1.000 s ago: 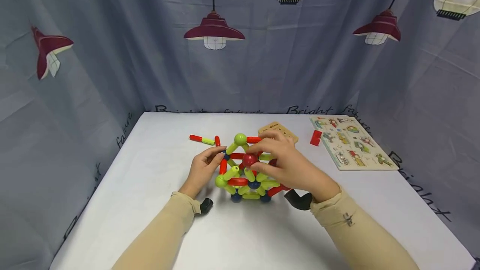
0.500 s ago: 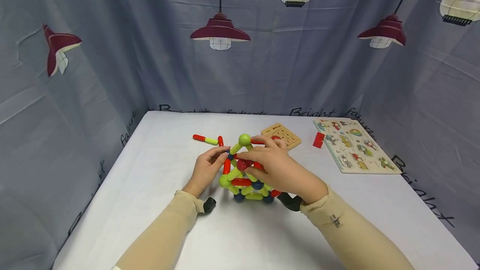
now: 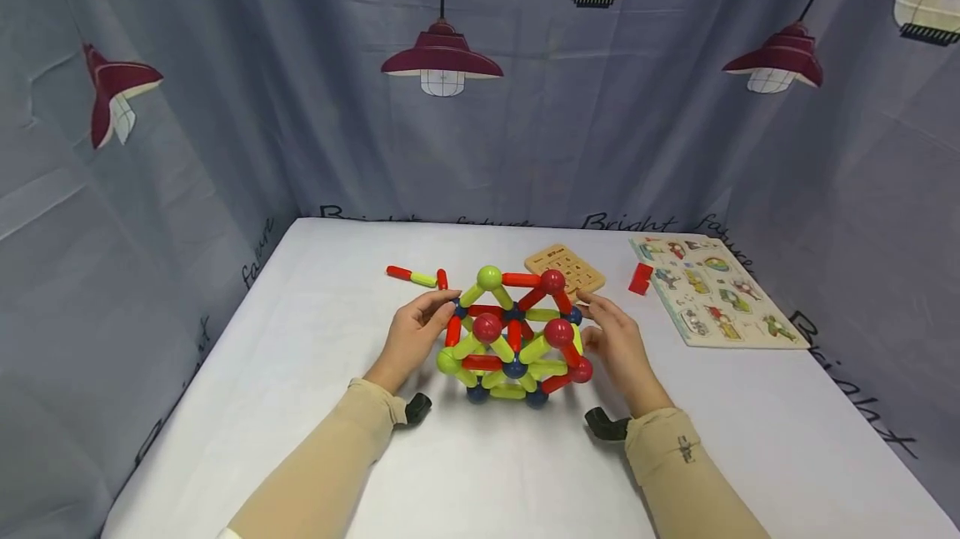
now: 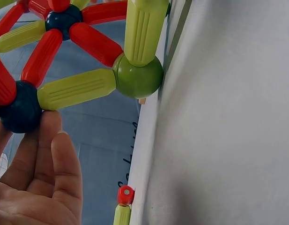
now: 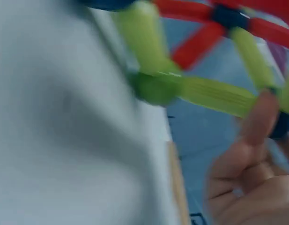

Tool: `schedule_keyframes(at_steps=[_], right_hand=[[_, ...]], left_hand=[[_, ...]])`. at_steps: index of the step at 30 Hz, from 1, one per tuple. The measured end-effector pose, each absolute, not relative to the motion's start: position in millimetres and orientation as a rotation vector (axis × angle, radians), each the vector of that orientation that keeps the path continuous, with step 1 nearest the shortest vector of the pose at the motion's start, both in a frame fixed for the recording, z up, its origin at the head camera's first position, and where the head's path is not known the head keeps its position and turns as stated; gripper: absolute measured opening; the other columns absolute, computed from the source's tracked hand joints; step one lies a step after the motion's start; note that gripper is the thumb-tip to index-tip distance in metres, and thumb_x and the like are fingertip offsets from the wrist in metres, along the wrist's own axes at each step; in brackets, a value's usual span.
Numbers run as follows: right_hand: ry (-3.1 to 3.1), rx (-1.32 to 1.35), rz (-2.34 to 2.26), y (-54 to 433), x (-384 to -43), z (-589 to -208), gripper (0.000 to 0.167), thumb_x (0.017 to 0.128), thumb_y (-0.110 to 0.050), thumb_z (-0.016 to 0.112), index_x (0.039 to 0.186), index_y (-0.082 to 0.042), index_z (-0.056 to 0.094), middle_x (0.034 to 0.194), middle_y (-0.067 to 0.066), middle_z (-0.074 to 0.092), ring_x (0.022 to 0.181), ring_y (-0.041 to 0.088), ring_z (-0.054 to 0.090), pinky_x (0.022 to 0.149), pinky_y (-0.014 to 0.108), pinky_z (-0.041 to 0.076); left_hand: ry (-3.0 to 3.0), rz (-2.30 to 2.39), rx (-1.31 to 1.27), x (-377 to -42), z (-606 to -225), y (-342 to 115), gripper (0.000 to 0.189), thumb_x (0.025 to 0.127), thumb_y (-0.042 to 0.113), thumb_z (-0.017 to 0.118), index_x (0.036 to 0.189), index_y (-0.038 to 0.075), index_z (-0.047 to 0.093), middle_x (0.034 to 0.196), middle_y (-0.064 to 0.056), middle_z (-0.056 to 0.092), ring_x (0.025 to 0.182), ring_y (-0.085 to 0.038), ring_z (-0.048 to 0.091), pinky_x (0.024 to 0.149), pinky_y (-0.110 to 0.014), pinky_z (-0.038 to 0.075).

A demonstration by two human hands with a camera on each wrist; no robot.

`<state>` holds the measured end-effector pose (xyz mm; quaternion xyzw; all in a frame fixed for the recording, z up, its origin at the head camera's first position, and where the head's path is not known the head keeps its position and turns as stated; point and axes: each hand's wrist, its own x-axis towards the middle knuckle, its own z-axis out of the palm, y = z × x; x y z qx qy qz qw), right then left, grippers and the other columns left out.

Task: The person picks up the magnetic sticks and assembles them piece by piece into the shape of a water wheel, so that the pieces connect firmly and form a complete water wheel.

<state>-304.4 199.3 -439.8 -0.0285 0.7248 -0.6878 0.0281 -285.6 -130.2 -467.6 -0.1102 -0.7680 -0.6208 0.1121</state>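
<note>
A stick-and-ball construction toy (image 3: 514, 367) of red and lime rods with red, green and dark blue balls stands on the white table. My left hand (image 3: 408, 337) pinches a dark blue ball (image 4: 20, 110) at its upper left corner, the fingertips just under a lime rod (image 4: 78, 89). On the opposite side, my right hand (image 3: 618, 356) holds another dark blue ball (image 5: 283, 124), its thumb pressed near the rod ends. A red ball (image 3: 487, 328) sits on top of lime rods at the front left. The right wrist view is blurred.
A red-and-lime rod pair (image 3: 411, 276) and a red rod (image 3: 442, 278) lie behind the toy. Farther right are a wooden board (image 3: 555, 258), red blocks (image 3: 641, 278) and a picture puzzle board (image 3: 720, 293). A grey curtain (image 3: 480, 156) surrounds the table.
My right hand has left the front-left red ball and moved right, to the toy's right side. That ball stays on the rods. My left hand keeps its hold.
</note>
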Motion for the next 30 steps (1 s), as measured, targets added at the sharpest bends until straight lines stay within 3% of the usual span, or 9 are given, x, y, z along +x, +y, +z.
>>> schedule_keyframes(at_steps=[3, 6, 9, 12, 15, 20, 24, 27, 30], right_hand=[[2.248, -0.172, -2.112, 197, -301, -451, 0.049, 0.11, -0.037, 0.047, 0.147, -0.006, 0.052, 0.136, 0.007, 0.057, 0.095, 0.01, 0.067, 0.088, 0.022, 0.055], [2.286, -0.17, -2.125, 201, -297, -453, 0.045, 0.109, -0.035, 0.05, 0.144, -0.007, 0.056, 0.135, 0.003, 0.06, 0.11, 0.01, 0.064, 0.093, 0.021, 0.055], [2.315, -0.203, -2.117, 208, -295, -453, 0.044, 0.109, -0.036, 0.05, 0.142, -0.008, 0.058, 0.131, -0.001, 0.062, 0.11, 0.012, 0.063, 0.092, 0.02, 0.055], [2.302, -0.225, -2.12, 209, -296, -454, 0.044, 0.109, -0.036, 0.05, 0.141, -0.007, 0.058, 0.128, -0.003, 0.064, 0.11, 0.012, 0.064, 0.093, 0.021, 0.055], [2.272, -0.218, -2.127, 205, -296, -456, 0.044, 0.109, -0.035, 0.05, 0.141, -0.005, 0.057, 0.127, -0.004, 0.064, 0.109, 0.011, 0.065, 0.093, 0.021, 0.055], [2.251, -0.205, -2.137, 201, -296, -462, 0.043, 0.11, -0.032, 0.048, 0.141, -0.004, 0.057, 0.127, -0.004, 0.063, 0.107, 0.011, 0.065, 0.092, 0.021, 0.055], [2.239, -0.222, -2.166, 198, -298, -467, 0.042, 0.11, -0.032, 0.048, 0.139, -0.003, 0.059, 0.125, -0.005, 0.065, 0.104, 0.011, 0.066, 0.091, 0.022, 0.056], [2.229, -0.234, -2.176, 195, -301, -470, 0.042, 0.11, -0.032, 0.049, 0.138, -0.003, 0.059, 0.128, -0.005, 0.065, 0.103, 0.012, 0.067, 0.09, 0.023, 0.056], [2.24, -0.24, -2.155, 193, -301, -473, 0.042, 0.109, -0.033, 0.049, 0.138, -0.005, 0.06, 0.131, -0.002, 0.063, 0.103, 0.013, 0.067, 0.09, 0.024, 0.056]], left_hand=[[-2.232, -1.848, -0.364, -288, -465, -126, 0.03, 0.104, 0.03, 0.064, 0.131, 0.021, 0.069, 0.128, -0.002, 0.071, 0.116, -0.019, 0.067, 0.097, -0.027, 0.055], [-2.21, -1.877, -0.398, -289, -465, -120, 0.029, 0.104, 0.027, 0.064, 0.131, 0.02, 0.07, 0.127, -0.002, 0.071, 0.115, -0.017, 0.067, 0.097, -0.026, 0.055], [-2.209, -1.895, -0.4, -293, -467, -118, 0.032, 0.106, 0.029, 0.06, 0.132, 0.014, 0.069, 0.124, -0.007, 0.072, 0.109, -0.02, 0.069, 0.095, -0.032, 0.057], [-2.256, -1.771, -0.227, -306, -467, -127, 0.034, 0.109, 0.027, 0.054, 0.134, 0.008, 0.066, 0.122, -0.013, 0.072, 0.104, -0.025, 0.071, 0.092, -0.038, 0.059], [-2.433, -1.488, -0.024, -322, -468, -140, 0.035, 0.107, 0.02, 0.053, 0.138, 0.007, 0.062, 0.13, -0.015, 0.067, 0.113, -0.029, 0.068, 0.096, -0.042, 0.056], [-2.873, -0.887, -0.093, -342, -468, -149, 0.05, 0.102, 0.011, 0.057, 0.152, 0.012, 0.05, 0.156, -0.015, 0.045, 0.141, -0.037, 0.045, 0.115, -0.054, 0.039], [-3.042, -0.395, -0.271, -351, -463, -143, 0.055, 0.103, 0.017, 0.058, 0.157, 0.017, 0.045, 0.168, -0.009, 0.032, 0.153, -0.04, 0.025, 0.115, -0.06, 0.03], [-3.066, -0.171, -0.358, -352, -457, -134, 0.045, 0.103, 0.021, 0.06, 0.148, 0.017, 0.056, 0.162, -0.005, 0.043, 0.154, -0.039, 0.023, 0.11, -0.06, 0.029], [-3.029, -0.215, -0.448, -344, -454, -128, 0.03, 0.097, 0.012, 0.071, 0.126, 0.016, 0.072, 0.138, -0.003, 0.067, 0.142, -0.036, 0.045, 0.109, -0.056, 0.036]])
